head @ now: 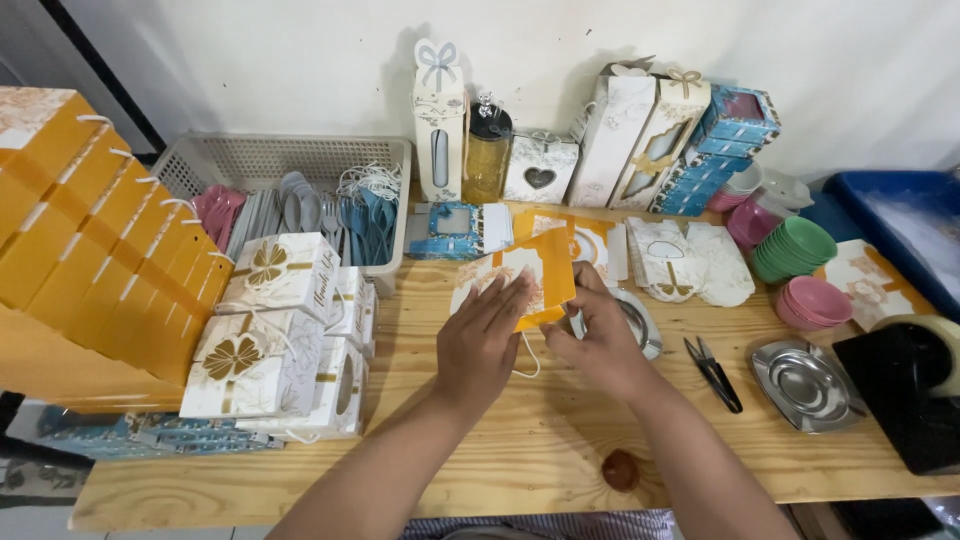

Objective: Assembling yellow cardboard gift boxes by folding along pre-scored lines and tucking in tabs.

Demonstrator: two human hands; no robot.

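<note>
A flat orange-and-white floral cardboard gift box (520,282) is held at the centre of the light wooden table (540,450), just above it. It is pressed by the flat fingers of the left hand (482,343) and gripped at its right edge by the right hand (598,345); both hands are closed on it, close together. More flat box blanks (680,262) lie behind, black snips (714,372) and a steel dish (803,385) to the right, stacked white bow-printed boxes (270,330) to the left
</note>
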